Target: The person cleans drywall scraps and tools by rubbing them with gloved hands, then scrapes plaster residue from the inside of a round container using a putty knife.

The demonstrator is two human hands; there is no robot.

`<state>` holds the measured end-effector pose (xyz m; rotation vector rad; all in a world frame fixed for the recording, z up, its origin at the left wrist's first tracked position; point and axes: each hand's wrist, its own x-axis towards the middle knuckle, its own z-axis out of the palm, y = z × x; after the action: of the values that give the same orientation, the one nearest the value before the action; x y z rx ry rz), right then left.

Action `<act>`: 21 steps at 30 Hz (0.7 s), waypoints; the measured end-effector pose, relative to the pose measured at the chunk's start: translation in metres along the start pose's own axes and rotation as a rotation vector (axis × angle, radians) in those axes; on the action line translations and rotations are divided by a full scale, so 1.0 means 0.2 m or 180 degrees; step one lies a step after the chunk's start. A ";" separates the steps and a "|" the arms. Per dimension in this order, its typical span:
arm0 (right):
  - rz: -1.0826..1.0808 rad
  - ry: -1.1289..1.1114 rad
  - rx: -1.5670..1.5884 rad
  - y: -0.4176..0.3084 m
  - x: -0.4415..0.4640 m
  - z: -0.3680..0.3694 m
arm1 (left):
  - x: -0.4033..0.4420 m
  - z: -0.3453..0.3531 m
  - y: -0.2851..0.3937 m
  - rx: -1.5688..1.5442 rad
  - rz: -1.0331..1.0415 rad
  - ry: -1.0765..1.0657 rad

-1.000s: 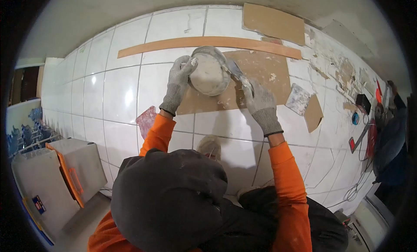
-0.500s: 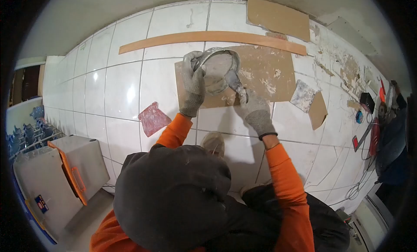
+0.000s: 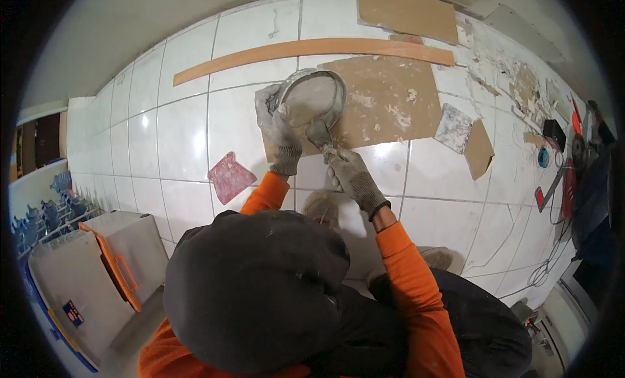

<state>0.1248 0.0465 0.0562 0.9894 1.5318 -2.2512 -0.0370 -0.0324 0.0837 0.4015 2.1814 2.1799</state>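
The left hand (image 3: 277, 117) holds the bowl (image 3: 342, 97) between thumb and outer fingers at its left side; the right hand (image 3: 351, 175) clasps a putty knife (image 3: 318, 134), blade at the near rim.

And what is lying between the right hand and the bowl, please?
The scraper lies there: the right hand holds it, and its far end is at the near side of the bowl. The head view shows this.
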 end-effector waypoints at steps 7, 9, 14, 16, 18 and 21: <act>-0.0312 0.0382 -0.0873 -0.13 -0.02 -0.09 | 0.01 0.00 -0.01 0.0056 0.0316 0.0119; -0.0784 0.1040 -0.2295 -0.21 0.00 -0.18 | 0.04 -0.03 -0.01 0.0134 0.0493 0.0010; -0.1234 0.1791 -0.3546 -0.36 0.04 -0.21 | 0.05 -0.07 -0.07 0.0371 0.0438 -0.0397; -0.1428 0.1857 -0.3750 -0.31 0.12 -0.22 | 0.04 -0.10 -0.07 0.0571 0.0517 -0.0575; -0.1472 0.1749 -0.3680 -0.26 0.16 -0.22 | 0.05 -0.13 -0.09 0.0743 0.0654 -0.0605; -0.1540 0.1745 -0.3730 -0.22 0.18 -0.18 | 0.13 -0.15 -0.02 0.1385 0.0289 -0.0447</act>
<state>0.0872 0.1027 0.0571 0.8741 2.9671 -0.8073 -0.0681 -0.0557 0.0852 0.6554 2.5889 1.6362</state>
